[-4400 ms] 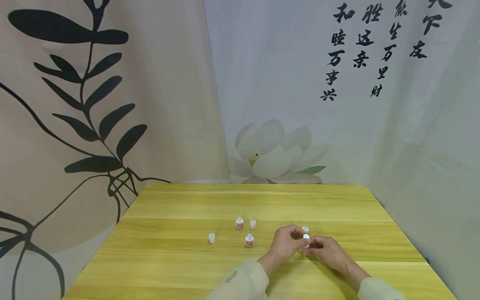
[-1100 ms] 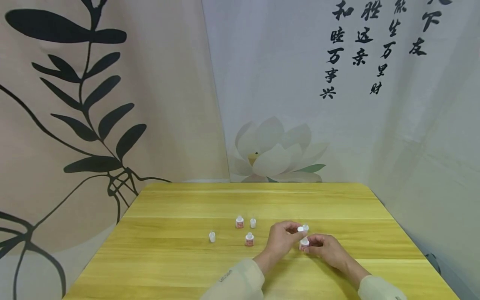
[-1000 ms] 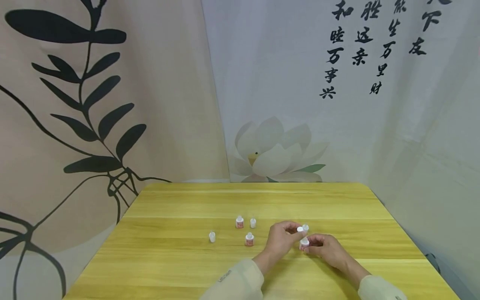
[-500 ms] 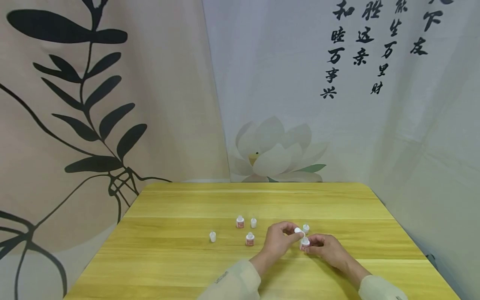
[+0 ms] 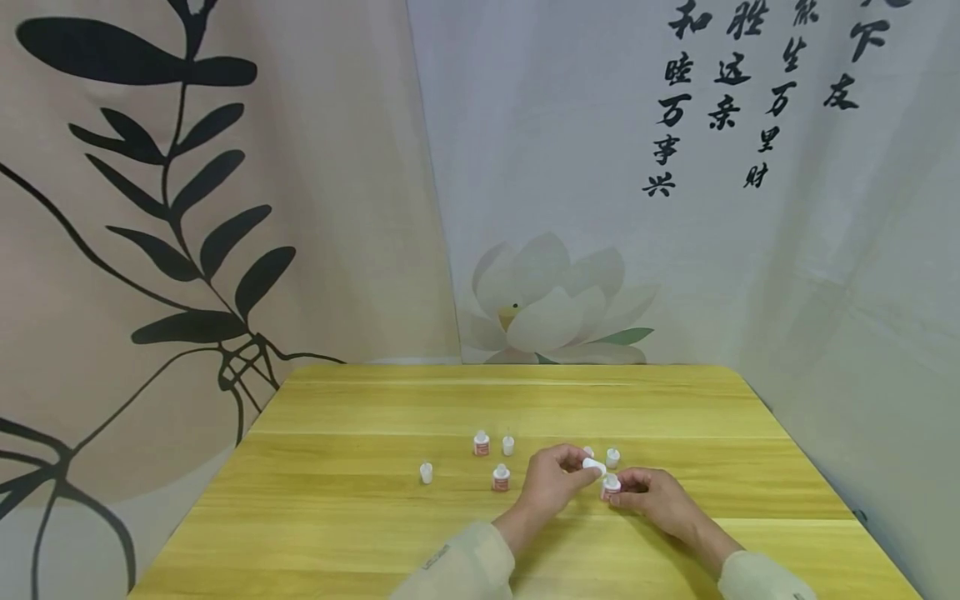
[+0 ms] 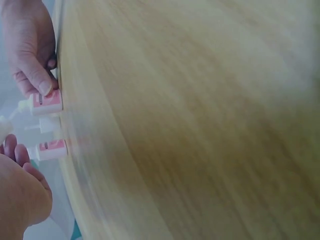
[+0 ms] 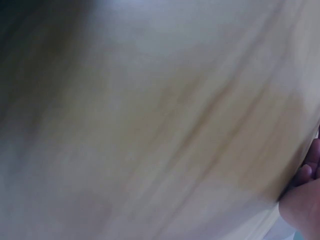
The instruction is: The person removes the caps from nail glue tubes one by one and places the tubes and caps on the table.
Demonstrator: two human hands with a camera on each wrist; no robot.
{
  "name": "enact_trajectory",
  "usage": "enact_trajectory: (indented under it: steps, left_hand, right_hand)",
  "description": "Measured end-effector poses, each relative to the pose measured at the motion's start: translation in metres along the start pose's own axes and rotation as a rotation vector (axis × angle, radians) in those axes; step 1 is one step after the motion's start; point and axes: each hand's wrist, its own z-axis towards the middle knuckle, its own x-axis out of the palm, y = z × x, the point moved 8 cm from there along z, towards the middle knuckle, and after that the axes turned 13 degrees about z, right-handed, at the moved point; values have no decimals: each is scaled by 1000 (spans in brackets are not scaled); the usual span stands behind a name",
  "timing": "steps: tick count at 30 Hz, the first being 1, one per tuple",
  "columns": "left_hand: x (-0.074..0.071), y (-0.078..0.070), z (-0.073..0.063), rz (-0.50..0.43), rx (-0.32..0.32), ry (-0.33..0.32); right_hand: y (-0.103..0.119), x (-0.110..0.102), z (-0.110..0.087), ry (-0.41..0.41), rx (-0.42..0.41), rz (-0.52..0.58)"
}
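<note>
My right hand (image 5: 660, 504) holds a small white bottle with a pink label (image 5: 611, 488) upright on the table. Just left of it, my left hand (image 5: 551, 483) pinches a white cap (image 5: 594, 467), tilted and apart from the bottle's top. The left wrist view shows the held bottle (image 6: 48, 102) under the right hand's thumb, and the cap (image 6: 5, 127) at the left edge. Behind the hands stands another white cap (image 5: 613, 457). A further pink-labelled bottle (image 6: 53, 150) is mostly hidden by the left hand in the head view.
Left of the hands stand two more pink-labelled bottles, a rear one (image 5: 482, 443) and a front one (image 5: 501, 478). One loose white cap (image 5: 508, 446) is beside the rear bottle, another cap (image 5: 426, 473) farther left. All are on the wooden table (image 5: 360, 517).
At first both hands were together at the bottle. My left hand has since moved left with the cap, which now tilts away from the bottle. The right hand has stayed almost still.
</note>
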Motion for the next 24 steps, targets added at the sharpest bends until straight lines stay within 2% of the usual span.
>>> enact_trajectory:
  steps: [12, 24]
  left_hand:
    - [-3, 4, -2, -14, -4, 3]
    - [-5, 9, -4, -33, -20, 15]
  right_hand:
    - [0, 0, -1, -18, 8, -8]
    - [0, 1, 0, -11, 6, 40]
